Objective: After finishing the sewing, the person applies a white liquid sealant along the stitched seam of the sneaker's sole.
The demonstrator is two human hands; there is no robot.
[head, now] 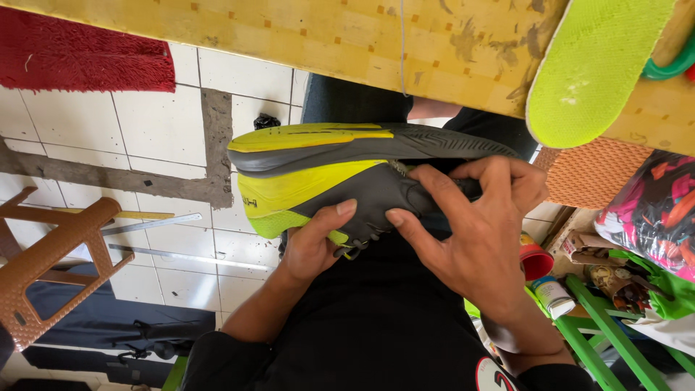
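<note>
Hands grip a grey and yellow-green shoe (326, 170) that we hold over our lap, near the yellow table (347, 40). Our left hand (313, 242) closes on its lower side, thumb pressed to the upper. Our right hand (478, 224) clasps the shoe's right end. A green insole (594, 69) lies on the table at right.

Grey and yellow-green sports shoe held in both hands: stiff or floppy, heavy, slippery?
The grey and yellow-green sports shoe probably flexes at the upper, where the right hand presses; its thick sole looks stiffer. Likely light: the left hand props it with few fingers. The matte upper seems grippy.
</note>
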